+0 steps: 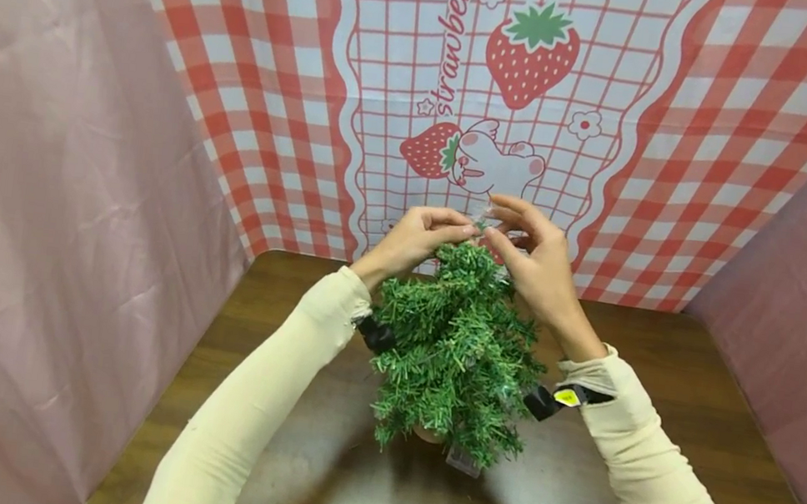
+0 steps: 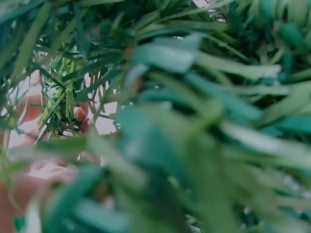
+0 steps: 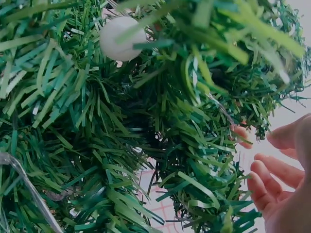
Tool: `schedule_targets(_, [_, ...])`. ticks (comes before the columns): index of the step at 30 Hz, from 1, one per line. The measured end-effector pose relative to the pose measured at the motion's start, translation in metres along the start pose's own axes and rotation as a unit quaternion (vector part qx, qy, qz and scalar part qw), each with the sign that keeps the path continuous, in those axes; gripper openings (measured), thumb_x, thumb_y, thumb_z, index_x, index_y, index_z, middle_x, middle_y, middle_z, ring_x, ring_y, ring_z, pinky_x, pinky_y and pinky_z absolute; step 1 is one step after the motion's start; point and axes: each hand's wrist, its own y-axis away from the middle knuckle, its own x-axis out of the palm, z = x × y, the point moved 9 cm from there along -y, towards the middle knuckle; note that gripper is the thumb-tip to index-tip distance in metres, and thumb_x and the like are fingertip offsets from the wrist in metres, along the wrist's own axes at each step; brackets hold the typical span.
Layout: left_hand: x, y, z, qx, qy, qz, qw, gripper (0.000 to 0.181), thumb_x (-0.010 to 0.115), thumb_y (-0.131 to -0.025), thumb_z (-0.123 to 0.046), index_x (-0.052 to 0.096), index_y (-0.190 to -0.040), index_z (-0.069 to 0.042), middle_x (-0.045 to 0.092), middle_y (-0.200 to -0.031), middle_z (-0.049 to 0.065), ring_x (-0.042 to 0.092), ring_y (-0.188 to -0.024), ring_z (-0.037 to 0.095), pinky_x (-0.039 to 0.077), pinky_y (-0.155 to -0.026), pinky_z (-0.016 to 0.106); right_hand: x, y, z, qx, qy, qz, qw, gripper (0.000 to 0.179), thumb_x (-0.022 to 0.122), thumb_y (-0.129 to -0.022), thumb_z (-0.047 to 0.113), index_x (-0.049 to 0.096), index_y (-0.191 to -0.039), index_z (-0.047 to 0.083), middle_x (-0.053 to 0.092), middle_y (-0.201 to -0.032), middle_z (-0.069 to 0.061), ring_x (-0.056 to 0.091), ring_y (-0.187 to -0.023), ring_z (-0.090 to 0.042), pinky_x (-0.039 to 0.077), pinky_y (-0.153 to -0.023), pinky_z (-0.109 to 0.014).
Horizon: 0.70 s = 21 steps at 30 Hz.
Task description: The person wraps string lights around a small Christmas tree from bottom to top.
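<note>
A small artificial Christmas tree (image 1: pixel 456 343) stands upright on the table between my arms. At its tip, the left hand (image 1: pixel 416 241) comes in from the left and pinches the top sprig. The right hand (image 1: pixel 538 260) faces it from the other side, thumb and fingers curled around a clear, shiny bit of string lights (image 1: pixel 482 211). In the right wrist view a thin clear wire (image 3: pixel 221 109) leads through the needles towards the fingertips, and a white ball bulb (image 3: pixel 122 39) sits among the branches. Needles hide most of the left hand in the left wrist view.
A small see-through box (image 1: pixel 463 461) lies at the tree's foot on the brown wooden table (image 1: pixel 277 295). Behind stands a red-and-white checked strawberry cloth (image 1: pixel 273 85). Pink curtains (image 1: pixel 77 203) hang at both sides. Each wrist carries a black camera mount (image 1: pixel 542 403) close against the branches.
</note>
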Motion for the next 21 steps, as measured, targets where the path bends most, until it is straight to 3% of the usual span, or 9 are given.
schedule_targets(2, [-0.001, 0.001, 0.001, -0.004, 0.007, -0.005, 1.0, 0.024, 0.055, -0.089, -0.014, 0.06, -0.105, 0.004, 0.063, -0.101, 0.017, 0.057, -0.091, 0.018, 0.048, -0.068, 0.026, 0.002, 0.001, 0.004, 0.0, 0.012, 0.008, 0.9999, 0.04, 0.056, -0.087, 0.006, 0.048, -0.127, 0.006, 0.056, -0.116, -0.017, 0.056, -0.085, -0.021, 0.048, -0.074, -0.036])
schedule_targets(5, [-0.003, 0.007, -0.003, -0.014, 0.014, -0.014, 0.9997, 0.022, 0.054, -0.09, -0.012, 0.058, -0.103, 0.005, 0.066, -0.089, 0.008, 0.055, -0.072, 0.014, 0.042, -0.054, 0.023, 0.004, 0.003, 0.007, 0.008, 0.015, 0.02, 0.9996, 0.042, 0.056, -0.088, 0.006, 0.047, -0.129, 0.008, 0.054, -0.119, -0.015, 0.056, -0.09, -0.023, 0.048, -0.078, -0.039])
schedule_targets(7, [-0.005, 0.01, -0.003, -0.02, 0.017, -0.023, 0.9994, 0.021, 0.053, -0.09, -0.012, 0.056, -0.102, 0.004, 0.065, -0.081, 0.001, 0.048, -0.058, 0.011, 0.041, -0.051, 0.023, 0.005, 0.003, 0.007, 0.016, 0.011, 0.026, 0.9995, 0.041, 0.055, -0.088, 0.007, 0.047, -0.129, 0.009, 0.054, -0.121, -0.014, 0.055, -0.093, -0.023, 0.048, -0.08, -0.039])
schedule_targets(10, [-0.009, 0.014, -0.003, -0.022, 0.035, -0.035, 0.9985, 0.019, 0.053, -0.09, -0.012, 0.054, -0.102, 0.002, 0.066, -0.078, -0.002, 0.035, -0.048, 0.01, 0.038, -0.051, 0.023, 0.005, 0.004, 0.011, 0.022, -0.003, 0.032, 0.9992, 0.038, 0.053, -0.089, 0.007, 0.048, -0.127, 0.007, 0.054, -0.12, -0.013, 0.055, -0.094, -0.023, 0.048, -0.078, -0.033])
schedule_targets(13, [-0.011, 0.02, -0.006, -0.009, 0.053, -0.042, 0.9977, 0.017, 0.053, -0.091, -0.013, 0.051, -0.102, -0.001, 0.068, -0.083, 0.004, 0.05, -0.056, 0.009, 0.045, -0.06, 0.025, 0.004, 0.005, 0.018, 0.016, -0.009, 0.031, 0.9994, 0.033, 0.051, -0.09, 0.008, 0.05, -0.124, 0.005, 0.056, -0.116, -0.012, 0.056, -0.092, -0.023, 0.049, -0.074, -0.028])
schedule_targets(15, [-0.012, 0.025, -0.009, 0.01, 0.063, -0.047, 0.9968, 0.016, 0.052, -0.091, -0.013, 0.05, -0.101, 0.0, 0.068, -0.091, 0.011, 0.061, -0.076, 0.015, 0.048, -0.074, 0.028, 0.003, 0.006, 0.025, 0.006, -0.007, 0.028, 0.9996, 0.03, 0.05, -0.091, 0.008, 0.052, -0.12, 0.004, 0.057, -0.112, -0.012, 0.055, -0.091, -0.022, 0.048, -0.073, -0.026])
schedule_targets(17, [-0.012, 0.032, -0.014, 0.035, 0.067, -0.054, 0.9957, 0.015, 0.052, -0.091, -0.012, 0.05, -0.099, 0.0, 0.065, -0.099, 0.016, 0.061, -0.095, 0.021, 0.046, -0.088, 0.033, 0.002, 0.006, 0.035, -0.005, -0.002, 0.022, 0.9997, 0.026, 0.051, -0.091, 0.008, 0.054, -0.117, 0.003, 0.058, -0.109, -0.012, 0.055, -0.091, -0.021, 0.048, -0.072, -0.026])
schedule_targets(21, [-0.016, 0.046, -0.027, 0.09, 0.08, -0.075, 0.9899, 0.016, 0.053, -0.089, -0.007, 0.05, -0.098, 0.005, 0.06, -0.103, 0.02, 0.056, -0.099, 0.03, 0.042, -0.093, 0.04, 0.0, 0.007, 0.059, -0.034, 0.01, 0.009, 0.9993, 0.021, 0.051, -0.09, 0.005, 0.057, -0.11, 0.0, 0.06, -0.104, -0.014, 0.054, -0.094, -0.02, 0.047, -0.077, -0.027])
